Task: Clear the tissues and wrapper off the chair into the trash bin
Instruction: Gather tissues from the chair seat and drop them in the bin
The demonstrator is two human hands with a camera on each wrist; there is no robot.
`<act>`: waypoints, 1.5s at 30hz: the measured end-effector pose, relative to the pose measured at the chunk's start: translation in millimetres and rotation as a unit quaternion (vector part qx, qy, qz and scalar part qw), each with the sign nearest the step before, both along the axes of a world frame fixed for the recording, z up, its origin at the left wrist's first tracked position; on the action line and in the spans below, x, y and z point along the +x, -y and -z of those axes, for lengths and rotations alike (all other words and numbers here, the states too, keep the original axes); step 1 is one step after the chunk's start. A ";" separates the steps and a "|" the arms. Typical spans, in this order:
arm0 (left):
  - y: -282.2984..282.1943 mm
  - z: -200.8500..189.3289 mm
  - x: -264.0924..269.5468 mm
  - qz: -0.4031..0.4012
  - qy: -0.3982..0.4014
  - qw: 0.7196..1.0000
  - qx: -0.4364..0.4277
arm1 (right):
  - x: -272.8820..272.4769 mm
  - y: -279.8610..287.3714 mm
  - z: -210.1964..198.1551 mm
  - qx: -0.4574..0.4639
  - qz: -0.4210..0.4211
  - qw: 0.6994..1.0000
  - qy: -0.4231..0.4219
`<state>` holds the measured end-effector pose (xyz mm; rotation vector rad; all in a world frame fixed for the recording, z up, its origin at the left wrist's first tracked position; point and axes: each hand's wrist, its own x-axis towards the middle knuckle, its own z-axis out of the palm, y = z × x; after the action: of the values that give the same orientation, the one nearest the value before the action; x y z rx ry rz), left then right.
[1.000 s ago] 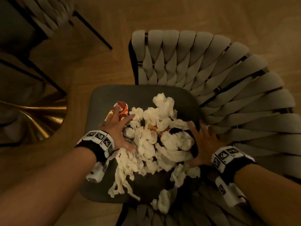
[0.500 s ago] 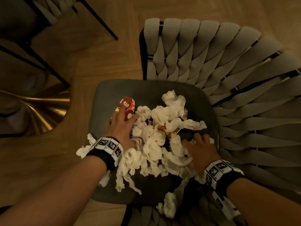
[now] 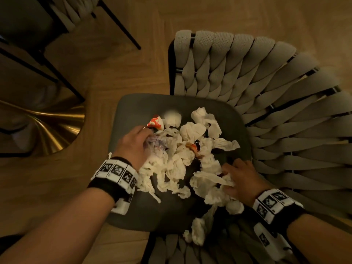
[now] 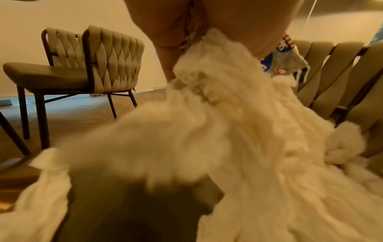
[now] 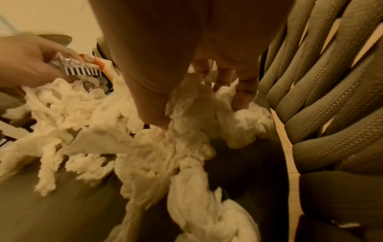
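The left hand (image 3: 133,145) is seen from the head view curled round a crinkled clear wrapper (image 3: 155,144) and a wad of tissues (image 3: 175,159) near the left edge of the chair (image 3: 137,109) seat, while the right hand (image 3: 242,178) is closed on tissues by the right edge, just beside the woven backrest; a red-and-white wrapper (image 3: 156,121) is seen just beyond the left hand's fingers, and loose tissue is spread across the seat's middle and front edge. From the left wrist, tissue (image 4: 217,114) is shown bunched under the palm, with a blue-printed wrapper (image 4: 283,59) beside it and a second chair (image 4: 82,73) on the floor behind. From the right wrist, the thumb and fingers (image 5: 240,91) are seen pinching tissue (image 5: 186,131) against the seat
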<state>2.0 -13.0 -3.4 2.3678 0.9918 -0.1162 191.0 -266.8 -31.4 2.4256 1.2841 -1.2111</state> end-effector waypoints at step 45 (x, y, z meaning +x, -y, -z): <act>80.4 -123.2 -83.7 -0.092 0.008 0.991 -0.095 | -12.3 -0.8 -131.0 0.031 0.030 0.998 -0.035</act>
<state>-81.7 -93.4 119.8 2.0919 1.1331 -0.1174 178.7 -266.0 99.7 2.5041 1.2936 -1.3011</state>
